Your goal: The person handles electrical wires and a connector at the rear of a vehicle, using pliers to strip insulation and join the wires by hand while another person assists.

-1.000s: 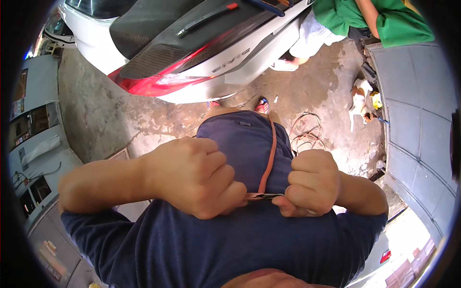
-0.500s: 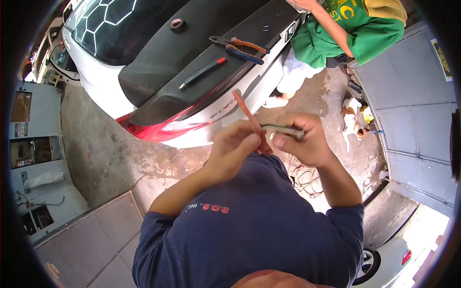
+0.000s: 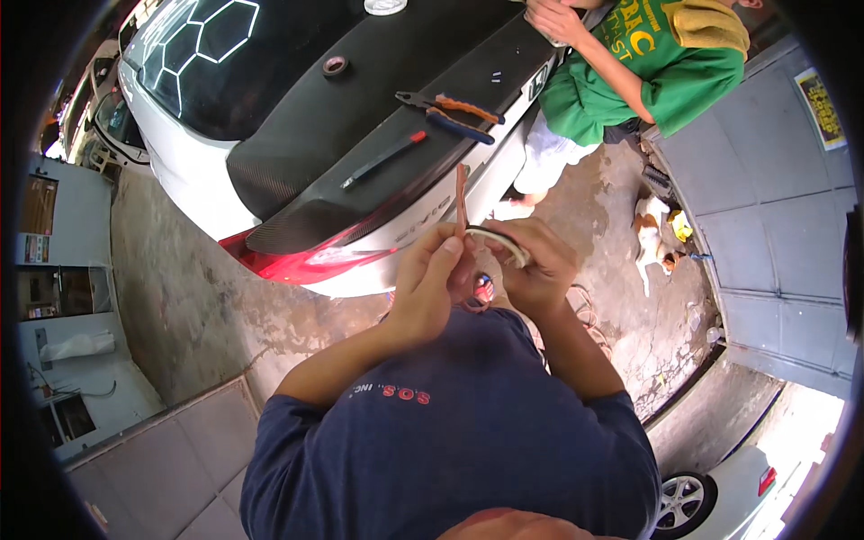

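My left hand (image 3: 427,279) pinches a thin reddish-brown strip (image 3: 461,198), which stands up past my fingers. Beside it, my right hand (image 3: 544,265) is closed on a bent strip (image 3: 506,243), pale on one side and dark along its edge. One end of this pale strip meets the reddish-brown one at my left fingertips; whether they are joined I cannot tell. Both hands are in front of my chest, close together. Beyond them, pliers (image 3: 450,112) with orange and dark blue handles and a slim red-ended cutter (image 3: 382,160) lie on the car's black trunk lid (image 3: 297,135).
A tape roll (image 3: 335,66) rests on the lid of the white car (image 3: 193,166). At the right, a person in a green shirt (image 3: 630,81) has hands at the car's rear. A brown-and-white dog (image 3: 650,238) lies on the floor, near a grey gate (image 3: 765,207). Coiled cable (image 3: 585,310) lies behind my right forearm.
My right hand has shifted left and turned, and the pale strip in it now bends more. The reddish-brown strip stands more upright. The other person's hands show more fully.
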{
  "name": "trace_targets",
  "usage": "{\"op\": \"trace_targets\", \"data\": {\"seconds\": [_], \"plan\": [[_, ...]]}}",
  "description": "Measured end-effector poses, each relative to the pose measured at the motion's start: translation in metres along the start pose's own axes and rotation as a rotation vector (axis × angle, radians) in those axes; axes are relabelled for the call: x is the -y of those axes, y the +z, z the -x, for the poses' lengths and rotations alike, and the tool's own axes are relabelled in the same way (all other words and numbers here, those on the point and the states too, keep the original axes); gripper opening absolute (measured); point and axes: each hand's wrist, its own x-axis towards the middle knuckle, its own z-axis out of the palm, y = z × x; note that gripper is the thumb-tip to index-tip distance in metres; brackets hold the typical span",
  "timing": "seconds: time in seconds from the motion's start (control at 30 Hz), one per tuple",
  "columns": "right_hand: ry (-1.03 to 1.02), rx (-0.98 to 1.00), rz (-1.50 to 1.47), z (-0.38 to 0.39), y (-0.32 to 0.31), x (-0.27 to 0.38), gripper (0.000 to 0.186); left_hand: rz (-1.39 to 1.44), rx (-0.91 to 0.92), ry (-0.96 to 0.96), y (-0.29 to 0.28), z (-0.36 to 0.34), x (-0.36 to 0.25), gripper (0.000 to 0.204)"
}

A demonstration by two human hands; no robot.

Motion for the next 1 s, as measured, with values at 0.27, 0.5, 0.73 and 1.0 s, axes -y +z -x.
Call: {"op": "trace_targets", "data": {"seconds": [0.27, 0.5, 0.73, 1.0], "plan": [[0.32, -0.064, -0.231, 0.009, 0.018, 0.009, 0.012, 0.055, -0.056, 0.05, 0.006, -0.009, -0.007, 0.015], [1.306, 0.046, -0.995, 0.01, 0.022, -0.008, 0.019, -0.056, -0.012, 0.072, -0.008, -0.013, -0.006, 0.016], [0.979, 0.277, -0.7, 0.01, 0.028, 0.006, 0.025, 0.249, 0.099, 0.027, -0.046, -0.002, -0.008, 0.021], [0.783, 0.423, -0.48, -0.009, 0.047, -0.009, 0.022, 0.181, 0.178, 0.24, -0.08, 0.021, -0.007, 0.022]]}}
